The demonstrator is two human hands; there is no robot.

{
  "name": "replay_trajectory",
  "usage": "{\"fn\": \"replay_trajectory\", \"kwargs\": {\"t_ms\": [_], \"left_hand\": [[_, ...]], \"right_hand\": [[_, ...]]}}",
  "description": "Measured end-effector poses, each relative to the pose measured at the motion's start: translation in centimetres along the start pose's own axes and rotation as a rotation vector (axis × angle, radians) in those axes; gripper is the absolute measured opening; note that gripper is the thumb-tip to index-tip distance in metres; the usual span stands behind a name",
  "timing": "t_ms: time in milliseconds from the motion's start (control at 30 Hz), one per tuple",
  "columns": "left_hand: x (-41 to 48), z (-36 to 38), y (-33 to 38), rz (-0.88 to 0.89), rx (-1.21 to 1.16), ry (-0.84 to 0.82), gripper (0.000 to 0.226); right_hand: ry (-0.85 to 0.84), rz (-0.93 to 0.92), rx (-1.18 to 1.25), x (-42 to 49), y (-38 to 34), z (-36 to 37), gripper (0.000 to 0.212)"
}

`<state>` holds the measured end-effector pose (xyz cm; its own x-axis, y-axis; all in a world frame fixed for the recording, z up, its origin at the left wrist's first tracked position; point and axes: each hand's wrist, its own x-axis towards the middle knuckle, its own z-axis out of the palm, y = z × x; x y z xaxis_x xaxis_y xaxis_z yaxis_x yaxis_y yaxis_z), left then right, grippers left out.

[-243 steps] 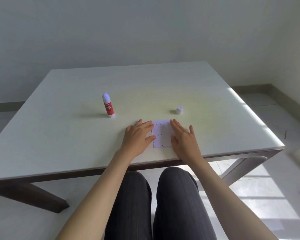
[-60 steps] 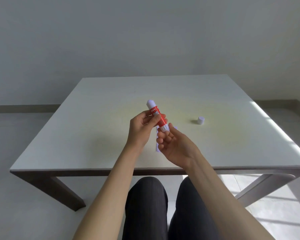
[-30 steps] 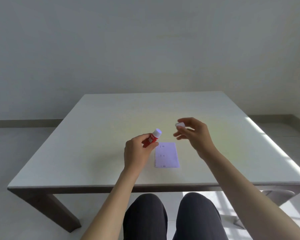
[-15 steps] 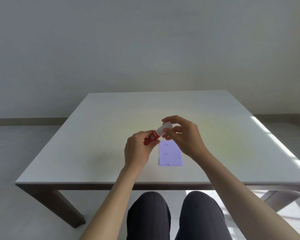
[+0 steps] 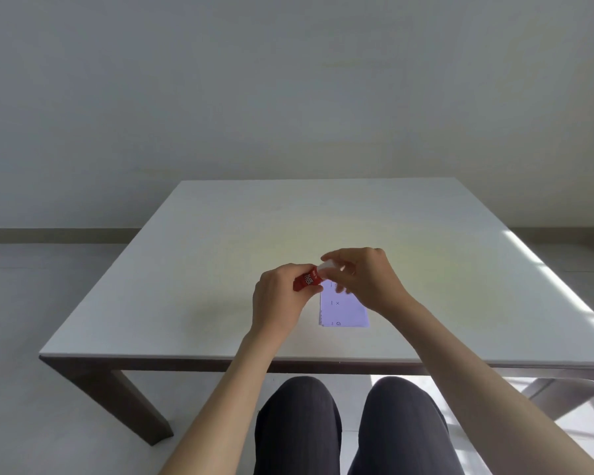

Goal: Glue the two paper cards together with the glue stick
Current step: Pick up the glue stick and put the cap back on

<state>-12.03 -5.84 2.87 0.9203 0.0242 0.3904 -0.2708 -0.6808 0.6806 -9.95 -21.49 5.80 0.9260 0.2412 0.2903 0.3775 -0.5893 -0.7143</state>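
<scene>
My left hand (image 5: 277,303) grips the red body of the glue stick (image 5: 308,280), held tilted above the table. My right hand (image 5: 366,281) pinches the white cap (image 5: 328,266) sitting on the stick's upper end. Below the hands a pale lilac paper card (image 5: 344,310) with small marks lies flat near the table's front edge. Its left side shows a slightly offset edge, as of a second card under it. My right hand hides the card's far end.
The white table (image 5: 220,269) has dark wooden legs. Its front edge runs just above my knees (image 5: 350,423). A plain wall stands behind the table, and sunlight falls on its right edge and the floor.
A second ago my right hand held the cap apart from the stick's bare tip. It has brought the cap onto the end of the stick, which my left hand still holds.
</scene>
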Motion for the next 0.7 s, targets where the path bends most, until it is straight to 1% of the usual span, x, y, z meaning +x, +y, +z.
{"fn": "replay_trajectory", "kwargs": {"t_ms": [33, 100, 133, 167, 200, 233, 267, 300, 333, 367, 400, 433, 467, 500, 567, 600, 633, 667, 700], "left_hand": [[-0.1, 0.0, 0.0, -0.005, 0.022, 0.000, 0.021], [-0.4, 0.2, 0.0, -0.006, 0.063, -0.016, 0.023], [-0.5, 0.4, 0.1, -0.001, 0.080, -0.020, 0.023], [-0.5, 0.4, 0.2, 0.004, 0.096, -0.013, 0.023], [-0.3, 0.3, 0.2, 0.006, 0.113, 0.006, 0.022], [0.0, 0.1, 0.2, 0.005, 0.135, 0.030, 0.022], [0.4, -0.1, 0.1, 0.004, 0.158, 0.050, 0.022], [0.8, -0.3, 0.0, 0.004, 0.175, 0.058, 0.021], [1.0, -0.4, 0.0, 0.008, 0.184, 0.057, 0.021], [1.2, -0.3, 0.1, 0.016, 0.188, 0.052, 0.021], [1.1, -0.2, 0.2, 0.024, 0.195, 0.045, 0.020], [1.0, 0.0, 0.4, 0.029, 0.204, 0.038, 0.019], [0.9, 0.2, 0.5, 0.028, 0.209, 0.034, 0.019], [0.8, 0.3, 0.4, 0.021, 0.206, 0.037, 0.020], [0.9, 0.4, 0.2, -0.001, 0.185, 0.060, 0.021], [1.1, 0.3, 0.0, -0.006, 0.175, 0.067, 0.021], [1.2, 0.3, 0.0, -0.005, 0.167, 0.068, 0.021], [1.2, 0.4, 0.0, 0.000, 0.162, 0.061, 0.022], [1.2, 0.7, 0.0, 0.008, 0.157, 0.048, 0.022]], "right_hand": [[-0.003, 0.024, -0.129, 0.1, 0.2, 0.3, 0.030], [0.029, 0.125, -0.463, 0.3, 0.7, 0.9, 0.059], [0.058, 0.148, -0.568, 0.3, 0.7, 1.0, 0.064], [0.078, 0.132, -0.568, 0.3, 0.9, 1.0, 0.063], [0.067, 0.092, -0.488, 0.3, 0.9, 0.8, 0.056], [0.024, 0.029, -0.367, 0.3, 1.1, 0.5, 0.041], [-0.047, -0.030, -0.256, 0.3, 1.0, 0.2, 0.031], [-0.091, -0.072, -0.152, 0.4, 1.1, 0.1, 0.030], [-0.081, -0.066, -0.092, 0.4, 1.0, 0.3, 0.023], [-0.047, -0.013, -0.084, 0.5, 1.1, 0.7, 0.020], [0.001, 0.064, -0.124, 0.8, 1.1, 1.0, 0.035], [0.037, 0.125, -0.232, 1.1, 1.2, 1.2, 0.051], [0.064, 0.162, -0.332, 1.3, 1.3, 1.2, 0.058], [0.082, 0.144, -0.351, 1.2, 1.3, 1.1, 0.056], [0.026, 0.036, -0.217, 1.1, 1.4, 0.8, 0.033], [-0.010, -0.015, -0.162, 1.0, 1.1, 0.7, 0.027], [-0.018, -0.025, -0.168, 0.8, 0.9, 0.8, 0.024], [0.011, 0.000, -0.208, 0.8, 1.0, 1.0, 0.027], [0.074, 0.048, -0.296, 0.8, 0.9, 1.2, 0.042]]}}
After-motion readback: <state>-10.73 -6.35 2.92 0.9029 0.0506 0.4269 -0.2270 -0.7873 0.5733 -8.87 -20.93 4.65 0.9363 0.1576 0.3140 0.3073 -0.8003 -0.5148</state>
